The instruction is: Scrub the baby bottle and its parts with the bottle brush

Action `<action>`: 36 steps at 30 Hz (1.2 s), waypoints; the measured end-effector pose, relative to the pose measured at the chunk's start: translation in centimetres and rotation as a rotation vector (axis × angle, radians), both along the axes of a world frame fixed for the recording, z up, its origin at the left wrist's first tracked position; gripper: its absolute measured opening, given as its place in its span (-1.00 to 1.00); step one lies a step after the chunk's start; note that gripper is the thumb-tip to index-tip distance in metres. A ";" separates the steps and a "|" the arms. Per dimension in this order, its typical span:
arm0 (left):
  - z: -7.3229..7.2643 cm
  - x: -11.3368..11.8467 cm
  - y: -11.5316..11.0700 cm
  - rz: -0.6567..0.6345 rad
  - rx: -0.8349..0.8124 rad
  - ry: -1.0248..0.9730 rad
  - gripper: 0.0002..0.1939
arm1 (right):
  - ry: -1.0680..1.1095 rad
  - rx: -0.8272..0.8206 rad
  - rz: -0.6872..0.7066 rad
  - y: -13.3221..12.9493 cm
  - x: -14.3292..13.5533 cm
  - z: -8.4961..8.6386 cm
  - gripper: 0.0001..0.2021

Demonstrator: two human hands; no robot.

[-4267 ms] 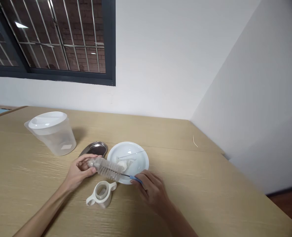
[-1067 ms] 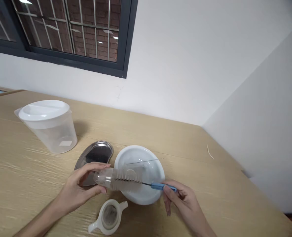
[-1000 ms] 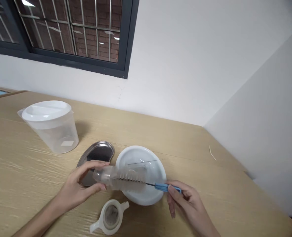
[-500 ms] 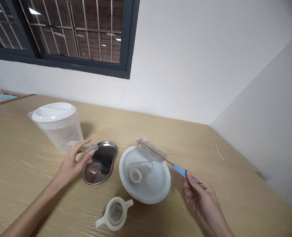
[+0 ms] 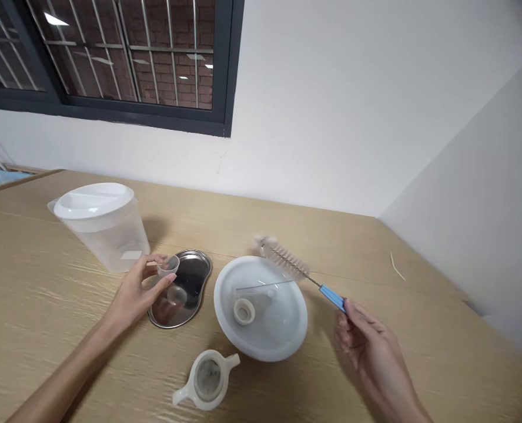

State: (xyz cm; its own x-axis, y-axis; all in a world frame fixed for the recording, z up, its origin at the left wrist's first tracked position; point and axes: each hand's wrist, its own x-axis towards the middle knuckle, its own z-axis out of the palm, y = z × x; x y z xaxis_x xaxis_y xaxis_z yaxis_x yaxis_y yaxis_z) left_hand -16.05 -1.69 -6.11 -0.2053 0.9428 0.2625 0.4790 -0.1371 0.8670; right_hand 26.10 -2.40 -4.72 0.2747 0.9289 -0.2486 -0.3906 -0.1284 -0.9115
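Pinching a clear vessel [image 5: 169, 265] between thumb and fingers of the left hand [image 5: 138, 289], holding it mouth up above the far left part of the metal tray [image 5: 194, 285]. Gripping a bristle brush [image 5: 301, 270] by its blue handle [image 5: 331, 298] in the right hand [image 5: 371, 338], pressing the thumb on top and curling the fingers beneath. Slanting the bristles [image 5: 283, 258] over the far rim of the white bowl [image 5: 283, 329], well apart from the vessel. Working beyond a two-handled white holder [image 5: 208, 404].

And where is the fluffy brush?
In the head view, the brush is right of centre, its blue handle in the right hand and its bristles by the far edge of the white bowl.
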 end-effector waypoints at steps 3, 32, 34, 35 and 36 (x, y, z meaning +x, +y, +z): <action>0.3 0.0 -0.2 0.033 0.008 0.063 -0.55 | 0.011 -0.007 -0.013 0.1 0.0 0.0 -0.55; 0.9 -1.1 6.9 -0.320 -0.012 0.770 -0.54 | -0.023 0.148 0.006 -0.3 0.9 1.0 -0.57; 1.0 -1.0 6.9 -0.316 -0.012 0.785 -0.55 | -0.010 0.148 0.002 -0.3 0.9 1.1 -0.57; 1.0 -0.9 6.9 -0.314 -0.012 0.791 -0.55 | -0.005 0.147 0.003 -0.3 0.9 1.2 -0.57; 1.0 -0.8 6.9 -0.311 -0.012 0.798 -0.55 | -0.002 0.144 0.006 -0.3 0.8 1.2 -0.57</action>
State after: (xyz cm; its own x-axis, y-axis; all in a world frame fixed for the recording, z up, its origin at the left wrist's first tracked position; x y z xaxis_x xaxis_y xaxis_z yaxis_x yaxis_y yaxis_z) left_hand -16.87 5.22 -5.10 0.3050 0.9292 0.2086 0.8886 -0.3565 0.2886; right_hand 26.93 -2.70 -3.52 0.2689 0.9566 -0.1118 -0.3882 0.0014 -0.9216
